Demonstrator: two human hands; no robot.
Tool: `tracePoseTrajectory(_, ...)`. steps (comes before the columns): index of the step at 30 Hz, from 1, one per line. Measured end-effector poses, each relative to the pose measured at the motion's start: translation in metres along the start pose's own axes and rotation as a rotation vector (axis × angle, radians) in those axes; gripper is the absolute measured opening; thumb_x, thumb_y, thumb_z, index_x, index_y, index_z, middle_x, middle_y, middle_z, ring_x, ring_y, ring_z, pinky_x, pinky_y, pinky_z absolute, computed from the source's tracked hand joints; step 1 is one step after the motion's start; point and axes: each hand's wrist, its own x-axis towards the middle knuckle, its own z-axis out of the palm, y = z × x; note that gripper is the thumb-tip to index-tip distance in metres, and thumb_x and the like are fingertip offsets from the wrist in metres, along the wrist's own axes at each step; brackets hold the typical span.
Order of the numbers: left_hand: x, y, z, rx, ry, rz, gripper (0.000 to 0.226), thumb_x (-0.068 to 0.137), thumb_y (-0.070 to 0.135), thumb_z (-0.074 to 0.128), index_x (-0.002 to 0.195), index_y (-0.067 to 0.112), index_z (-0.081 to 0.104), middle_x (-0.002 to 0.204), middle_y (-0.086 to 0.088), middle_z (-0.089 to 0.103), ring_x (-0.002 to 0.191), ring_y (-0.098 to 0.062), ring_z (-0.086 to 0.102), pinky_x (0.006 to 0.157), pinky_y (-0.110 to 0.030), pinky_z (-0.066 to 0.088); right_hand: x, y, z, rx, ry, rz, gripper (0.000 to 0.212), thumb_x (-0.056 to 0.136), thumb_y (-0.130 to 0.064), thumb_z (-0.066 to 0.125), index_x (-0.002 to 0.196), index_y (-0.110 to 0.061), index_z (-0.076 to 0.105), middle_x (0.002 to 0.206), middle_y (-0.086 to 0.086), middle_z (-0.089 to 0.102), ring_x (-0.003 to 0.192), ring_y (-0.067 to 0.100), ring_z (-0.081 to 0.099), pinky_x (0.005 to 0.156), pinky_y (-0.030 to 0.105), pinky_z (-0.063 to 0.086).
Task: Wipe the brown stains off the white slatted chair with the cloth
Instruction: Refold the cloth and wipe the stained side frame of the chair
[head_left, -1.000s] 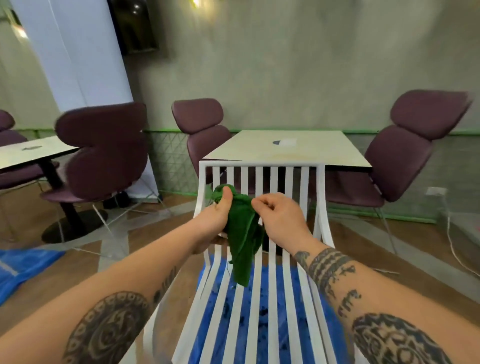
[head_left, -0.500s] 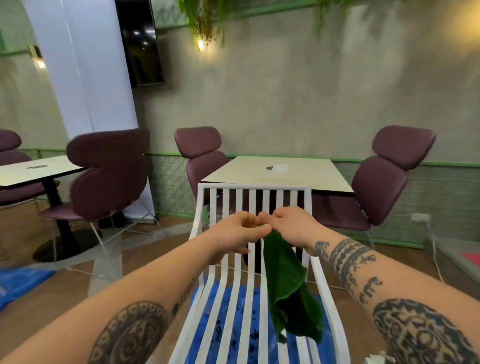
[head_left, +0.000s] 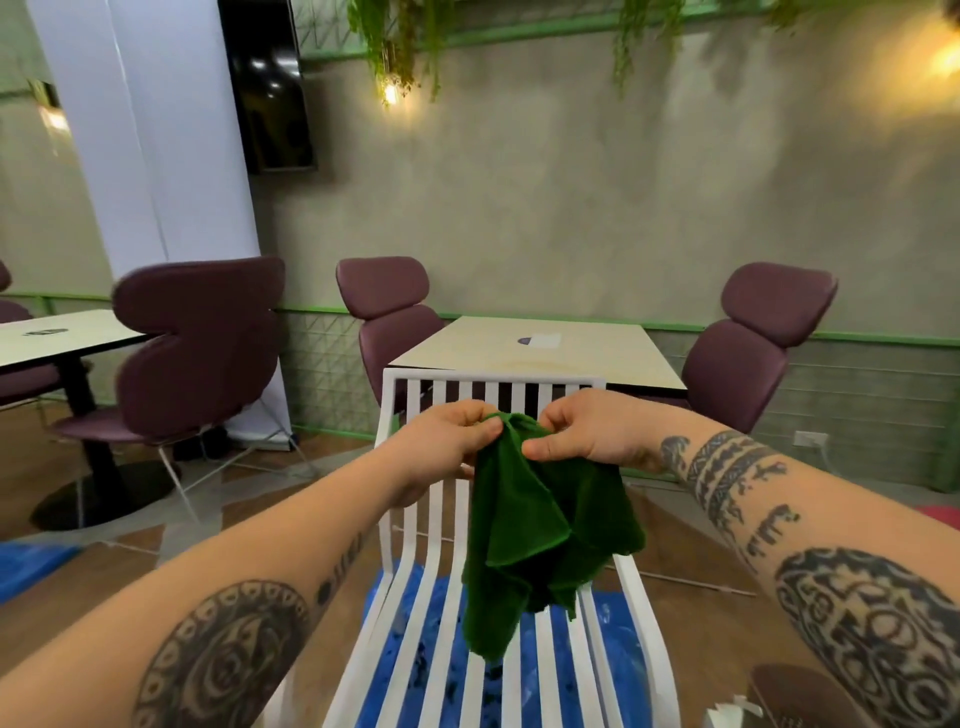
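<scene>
Since the cloth (head_left: 545, 530) hangs in loose, drooping folds from its upper edge, I judge it soft, light and limp: no stiffness of its own, nothing to break, and a nap that should catch on the skin rather than slide. Colour dark green; wet or dry, cannot tell.

Best hold, as judged: the upper edge, gathered or folded into a pad so the palm can press it flat on a slat. Held by the edge alone, it would only drag.

Position: cloth is in the air in front of the chair (head_left: 496, 375), its top just below the top rail of the backrest, its lowest corner dangling above the seat slats. It does not appear to rest on any slat.

Left hand (head_left: 447, 441): fingers curled, thumb and forefinger pinching the upper edge at its left end.
Right hand (head_left: 582, 431): same pinch at the right end, with more cloth bunched under the curled fingers.
Both hands are close together, nearly touching, with only a small hump of cloth between them.

Brown stains: none made out on the visible slats from this view
</scene>
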Motion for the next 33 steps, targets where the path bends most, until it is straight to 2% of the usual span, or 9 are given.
tracePoseTrajectory(5,0.005,0.021,-0.008,0.012,0.198,0.074,0.017,0.103,0.028,0.058,0.094,0.017,0.068,0.082,-0.001,0.07,0.078,-0.016,0.065,0.077,-0.037,0.055,0.007,-0.003,-0.011,-0.129,-0.042,-0.007,0.038,0.083,-0.06,0.07,0.092,-0.023,0.072,0.09,-0.007,0.074,0.082,0.01,0.07,0.074,0.025,0.051)
tracePoseTrajectory(10,0.007,0.053,-0.023,0.227,0.216,0.139,0.028,0.087,0.037,0.078,0.073,0.016,0.065,0.06,0.007,0.062,0.054,-0.007,0.057,0.053,-0.021,0.045,0.001,-0.006,0.005,0.346,0.149,-0.148,0.051,0.076,-0.063,0.061,0.113,-0.028,0.067,0.106,-0.009,0.071,0.097,0.007,0.066,0.076,0.021,0.047)
tracePoseTrajectory(12,0.008,0.062,-0.024,0.231,0.182,0.129,0.032,0.084,0.042,0.079,0.076,0.013,0.068,0.064,0.001,0.063,0.057,-0.011,0.057,0.054,-0.023,0.046,0.006,-0.01,0.011,0.445,0.233,-0.221,0.04,0.083,-0.052,0.067,0.116,-0.029,0.066,0.11,-0.006,0.073,0.1,0.006,0.067,0.075,0.021,0.049)
tracePoseTrajectory(15,0.01,0.068,-0.03,0.212,0.192,0.099,0.047,0.089,0.052,0.07,0.084,0.006,0.068,0.07,-0.007,0.061,0.06,-0.017,0.056,0.055,-0.026,0.046,0.014,-0.019,0.016,0.45,0.309,-0.254,0.009,0.094,-0.028,0.068,0.093,-0.019,0.071,0.084,-0.005,0.075,0.078,0.002,0.067,0.068,0.018,0.05)
tracePoseTrajectory(19,0.007,0.056,-0.039,0.272,0.128,0.065,0.054,0.091,0.06,0.062,0.089,0.006,0.062,0.075,-0.007,0.06,0.066,-0.02,0.055,0.061,-0.03,0.044,0.022,-0.031,0.009,0.509,0.332,-0.238,0.017,0.099,-0.023,0.062,0.084,-0.019,0.068,0.079,-0.005,0.069,0.074,0.009,0.063,0.069,0.025,0.048)
tracePoseTrajectory(23,-0.005,0.019,-0.046,0.085,-0.159,-0.081,0.057,0.083,0.051,0.077,0.116,0.006,0.066,0.111,-0.011,0.075,0.101,-0.027,0.073,0.085,-0.035,0.057,0.026,-0.037,-0.002,0.559,0.367,-0.229,0.023,0.101,-0.021,0.057,0.08,-0.018,0.064,0.083,0.009,0.062,0.074,0.022,0.057,0.067,0.037,0.049)
tracePoseTrajectory(25,-0.01,-0.002,-0.047,0.085,-0.201,-0.128,0.061,0.073,0.05,0.085,0.116,0.011,0.069,0.115,-0.012,0.075,0.108,-0.029,0.072,0.092,-0.037,0.057,0.024,-0.032,-0.01,0.576,0.444,-0.191,0.025,0.1,-0.026,0.055,0.076,-0.023,0.063,0.081,0.007,0.061,0.072,0.022,0.055,0.068,0.038,0.047)
tracePoseTrajectory(30,-0.014,-0.032,-0.05,0.119,-0.039,-0.129,0.064,0.066,0.059,0.082,0.105,0.01,0.07,0.095,-0.005,0.078,0.09,-0.024,0.075,0.076,-0.034,0.058,0.021,0.011,-0.031,0.528,0.673,-0.072,0.019,0.087,-0.038,0.051,0.077,-0.03,0.065,0.089,0.009,0.068,0.089,0.032,0.066,0.085,0.053,0.056)
tracePoseTrajectory(33,-0.006,-0.029,-0.053,-0.027,0.134,-0.076,0.031,0.087,0.041,0.072,0.099,0.012,0.069,0.088,-0.005,0.075,0.09,-0.026,0.071,0.08,-0.039,0.059,0.012,0.036,-0.034,0.441,0.746,0.001,0.016,0.098,-0.027,0.051,0.093,-0.025,0.067,0.098,0.008,0.069,0.095,0.032,0.066,0.086,0.046,0.057)
